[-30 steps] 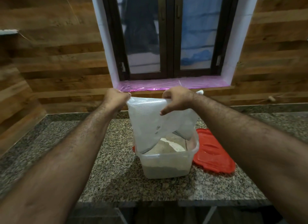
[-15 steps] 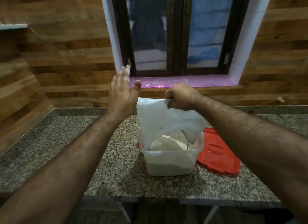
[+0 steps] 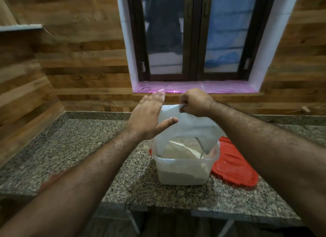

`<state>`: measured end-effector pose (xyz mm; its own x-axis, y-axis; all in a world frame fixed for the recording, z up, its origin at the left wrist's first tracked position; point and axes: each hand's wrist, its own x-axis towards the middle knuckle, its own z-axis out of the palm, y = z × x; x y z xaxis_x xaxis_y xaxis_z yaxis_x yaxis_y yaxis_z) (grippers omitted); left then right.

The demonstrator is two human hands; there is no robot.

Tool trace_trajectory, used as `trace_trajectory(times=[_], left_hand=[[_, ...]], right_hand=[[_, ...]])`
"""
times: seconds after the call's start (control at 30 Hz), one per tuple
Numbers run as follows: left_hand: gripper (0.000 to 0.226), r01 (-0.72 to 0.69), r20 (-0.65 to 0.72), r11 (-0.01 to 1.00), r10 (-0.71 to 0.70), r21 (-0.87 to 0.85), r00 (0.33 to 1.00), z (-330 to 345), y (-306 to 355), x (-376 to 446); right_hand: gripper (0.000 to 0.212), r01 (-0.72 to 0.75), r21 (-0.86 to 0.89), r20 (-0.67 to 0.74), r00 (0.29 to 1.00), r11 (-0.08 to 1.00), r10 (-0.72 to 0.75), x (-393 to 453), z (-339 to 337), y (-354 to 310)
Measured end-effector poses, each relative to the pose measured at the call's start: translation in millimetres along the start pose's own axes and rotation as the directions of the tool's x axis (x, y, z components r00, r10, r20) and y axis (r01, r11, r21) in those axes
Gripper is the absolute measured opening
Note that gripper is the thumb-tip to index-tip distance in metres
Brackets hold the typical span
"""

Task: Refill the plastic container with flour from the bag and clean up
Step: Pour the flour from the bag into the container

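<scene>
Head view shows the counter [image 3: 74, 148], then the tub [image 3: 183, 168] on it beside the red lid [image 3: 236, 168], with the upended bag [image 3: 187, 129] drooping into the tub over the flour [image 3: 178, 151]. My right hand [image 3: 195, 102] pinches the bag's top edge while my left hand [image 3: 150, 118], fingers straight, lies flat against its side; I'd pat gently downward, mouth kept inside the rim, to shake out the rest without dusting the counter

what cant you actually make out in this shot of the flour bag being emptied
Head view, the only one:
- Whether flour remains in the bag: its plastic is opaque.
- The left hand fingertips: motion-blurred, so their contact with the bag is unclear.
- The near-left part of the red lid: hidden behind the container.
- The back of the flour surface: covered by the hanging bag.
- The scene outside the window: too dim and hazy.
</scene>
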<state>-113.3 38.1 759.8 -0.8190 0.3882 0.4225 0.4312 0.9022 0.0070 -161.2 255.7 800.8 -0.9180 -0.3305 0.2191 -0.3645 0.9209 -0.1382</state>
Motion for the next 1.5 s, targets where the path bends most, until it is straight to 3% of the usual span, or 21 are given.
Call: trace_trajectory(times=[0.07,0.2,0.3,0.33,0.43,0.57,0.67,0.7,0.8,0.93,1.07,1.13,1.2,1.3,1.4,1.5], left_hand=[[0.113,0.045,-0.094,0.998,-0.049,-0.036,0.994,-0.4,-0.9,-2.3],[0.107,0.026,0.114,1.0,-0.026,0.002,0.993,-2.4,5.1,0.8],[0.115,0.079,-0.067,0.996,-0.082,-0.045,0.994,-1.0,4.0,-2.4],[0.114,0.072,-0.059,0.995,-0.076,-0.063,0.995,-0.4,3.2,-1.6],[0.107,0.001,0.155,1.0,-0.002,0.01,0.988,-1.6,6.0,1.8],[0.112,0.05,-0.055,0.998,-0.051,-0.028,0.997,2.7,2.5,-0.3],[0.104,0.024,0.14,0.999,-0.021,-0.021,0.99,1.7,6.8,2.7],[0.102,0.026,0.139,1.0,-0.025,-0.005,0.99,2.6,8.0,3.4],[0.112,0.078,-0.05,0.996,-0.081,-0.049,0.995,6.9,7.0,1.8],[0.105,0.035,0.206,0.999,-0.033,-0.005,0.978,4.8,10.1,7.5],[0.119,0.09,-0.012,0.992,-0.091,-0.088,0.996,6.5,9.6,11.4],[0.122,0.09,0.066,0.991,-0.084,-0.102,0.994,5.9,11.7,16.7],[0.108,0.072,0.167,0.997,-0.065,-0.032,0.984,3.4,16.0,25.6],[0.053,0.06,0.191,0.994,-0.076,0.091,0.979,-2.2,21.6,40.1],[0.04,0.066,0.177,0.99,-0.087,0.121,0.98,-7.5,25.0,45.9],[0.041,0.056,0.133,0.99,-0.073,0.127,0.988,-3.5,23.5,47.3]], right_hand=[[0.028,-0.002,0.006,-0.007,1.0,1.0,0.002,-0.4,-0.2,0.1],[0.028,0.01,-0.02,-0.014,1.0,1.0,-0.01,-1.7,-1.3,1.7],[0.026,0.017,-0.024,-0.014,1.0,1.0,-0.018,-2.0,-0.5,1.7],[0.025,0.011,-0.018,-0.013,1.0,1.0,-0.011,-2.1,-1.0,1.3],[0.027,0.007,-0.022,-0.02,1.0,1.0,-0.008,-0.6,-1.1,0.7],[0.025,0.013,-0.022,-0.016,1.0,1.0,-0.013,-0.1,-2.6,-1.2],[0.026,0.019,-0.026,-0.02,1.0,0.999,-0.02,-0.5,-3.8,-0.3],[0.027,0.023,-0.027,-0.014,1.0,0.999,-0.023,-0.5,-3.5,0.4],[0.026,0.026,-0.027,-0.018,0.999,0.999,-0.027,-2.3,-3.2,1.8],[0.02,0.018,-0.032,-0.025,1.0,0.999,-0.018,-5.6,-3.4,3.4],[0.023,0.008,-0.016,-0.03,1.0,1.0,-0.008,-6.9,-4.3,2.3],[0.023,0.004,-0.018,-0.024,1.0,1.0,-0.005,-8.2,-5.9,0.6],[0.023,0.011,-0.02,-0.019,1.0,1.0,-0.011,-9.6,-8.1,-1.7],[0.024,0.02,-0.02,-0.027,0.999,1.0,-0.02,-11.4,-12.2,-4.6],[0.023,0.028,-0.027,-0.068,0.997,0.999,-0.029,-14.3,-12.7,-2.4],[0.007,0.033,-0.015,-0.129,0.991,0.999,-0.034,-16.6,-12.2,-0.6]])
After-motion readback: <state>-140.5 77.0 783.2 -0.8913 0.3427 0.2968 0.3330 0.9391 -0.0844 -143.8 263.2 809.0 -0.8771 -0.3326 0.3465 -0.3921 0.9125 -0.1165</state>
